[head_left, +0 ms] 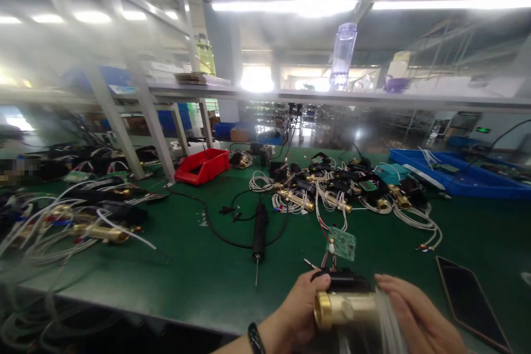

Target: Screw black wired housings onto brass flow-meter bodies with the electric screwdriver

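At the bench's front edge I hold a brass pipe fitting (348, 308) with a threaded end, joined to a black housing (346, 279). My left hand (301, 304) is closed round its left side, thumb on the black part. My right hand (418, 312), blurred, has its fingers curled against a bundle of white wires (388, 315) at the right end. Thin wires lead from the housing to a green circuit board (342, 243) just beyond it. A black electric screwdriver (259, 229) lies on the green bench top, to the left of the hands.
Similar brass and black assemblies (332, 182) with coiled wires lie further back, and more (99, 229) at the left. A red bin (203, 167), a blue tray (489, 182) and a phone (470, 298) stand or lie around. Above runs a shelf (282, 95) with bottles.
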### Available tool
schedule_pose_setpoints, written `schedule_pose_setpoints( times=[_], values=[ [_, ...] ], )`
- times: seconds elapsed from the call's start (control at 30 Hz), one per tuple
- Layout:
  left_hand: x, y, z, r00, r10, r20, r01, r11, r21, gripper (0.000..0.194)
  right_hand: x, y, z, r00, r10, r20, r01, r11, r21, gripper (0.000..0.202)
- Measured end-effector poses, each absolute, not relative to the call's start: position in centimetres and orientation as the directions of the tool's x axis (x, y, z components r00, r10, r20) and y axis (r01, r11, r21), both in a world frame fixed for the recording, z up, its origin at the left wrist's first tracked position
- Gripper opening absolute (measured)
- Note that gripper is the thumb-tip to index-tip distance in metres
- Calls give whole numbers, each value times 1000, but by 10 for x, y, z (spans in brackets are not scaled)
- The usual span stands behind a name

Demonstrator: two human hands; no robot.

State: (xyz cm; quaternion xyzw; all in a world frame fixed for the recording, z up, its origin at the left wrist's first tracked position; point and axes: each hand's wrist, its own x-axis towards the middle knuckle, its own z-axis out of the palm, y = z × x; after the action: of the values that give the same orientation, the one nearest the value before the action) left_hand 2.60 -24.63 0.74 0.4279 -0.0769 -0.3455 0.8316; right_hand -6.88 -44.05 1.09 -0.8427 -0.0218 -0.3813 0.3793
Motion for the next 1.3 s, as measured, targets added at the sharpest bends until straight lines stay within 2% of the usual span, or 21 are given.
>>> schedule_pose_setpoints(
  times=[0.17,0.27,0.37,0.5,0.57,0.63,0.7,0.77,0.87,0.97,1.03,1.1,1.17,1.23,1.3],
  values=[
    [41,-239,-8,755,-607,-248,523,329,786,44,-45,-426,-7,815,-112,568,318,-733,-601,32],
    [47,-232,-8,760,-597,-256,475,242,846,49,-29,-412,-7,862,-48,504,315,-729,-608,28],
    [56,-224,-6,824,-514,-237,382,195,904,48,-16,-402,-1,869,-33,493,318,-727,-609,26],
    [70,-203,-7,956,-281,-81,117,117,986,39,-6,-390,4,854,0,520,342,-753,-561,26],
    [70,-187,-12,984,-179,8,2,55,998,43,-4,-387,4,847,23,531,352,-772,-528,28],
    [62,-171,-20,984,-140,114,-127,-89,988,52,-5,-387,3,849,26,528,344,-786,-514,30],
    [47,-159,-27,947,-225,232,-292,-293,910,69,-5,-390,2,852,27,523,330,-803,-497,32],
    [32,-154,-32,873,-389,292,-456,-444,772,87,-6,-393,3,847,60,528,333,-834,-440,32],
    [23,-158,-32,802,-534,269,-559,-512,651,102,-7,-391,9,818,183,545,369,-894,-253,32],
    [32,-168,-30,812,-508,289,-554,-512,657,101,-6,-387,21,790,284,543,380,-922,-71,35],
    [39,-173,-29,823,-480,305,-535,-474,700,90,-1,-390,32,783,233,577,322,-945,-55,36],
    [42,-175,-27,830,-469,303,-513,-427,744,82,5,-405,42,770,61,635,177,-977,-121,34],
    [40,-174,-26,840,-452,300,-490,-396,776,80,6,-433,47,772,-153,617,-32,-979,-202,33],
    [37,-173,-25,848,-432,305,-479,-383,790,80,-4,-469,39,821,-319,474,-233,-944,-232,32],
    [35,-171,-24,852,-417,318,-482,-385,787,81,-28,-509,18,877,-397,270,-332,-908,-255,29]
  ],
)
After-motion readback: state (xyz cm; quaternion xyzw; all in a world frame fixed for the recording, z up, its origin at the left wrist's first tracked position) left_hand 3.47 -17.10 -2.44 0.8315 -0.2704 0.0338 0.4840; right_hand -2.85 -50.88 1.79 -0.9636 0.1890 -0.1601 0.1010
